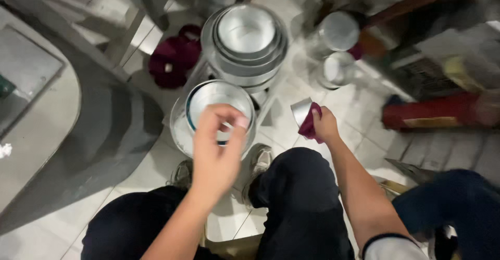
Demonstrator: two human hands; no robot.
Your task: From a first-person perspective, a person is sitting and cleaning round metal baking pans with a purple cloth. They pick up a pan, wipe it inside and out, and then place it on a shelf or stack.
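Left hand [217, 148] hovers over 1 round metal tin [213, 115] on the tiled floor [47, 119], fingertips pinched narrow, holding nothing I can make out. Behind stands 1 stack of shiny nested tins [245, 44]. Right hand [324, 126] grips 1 small metal cup [301, 111] with 1 maroon cloth [310, 123].

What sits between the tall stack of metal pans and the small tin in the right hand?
In the head view, only bare white floor tile lies between the stack of pans and the small tin in the right hand.
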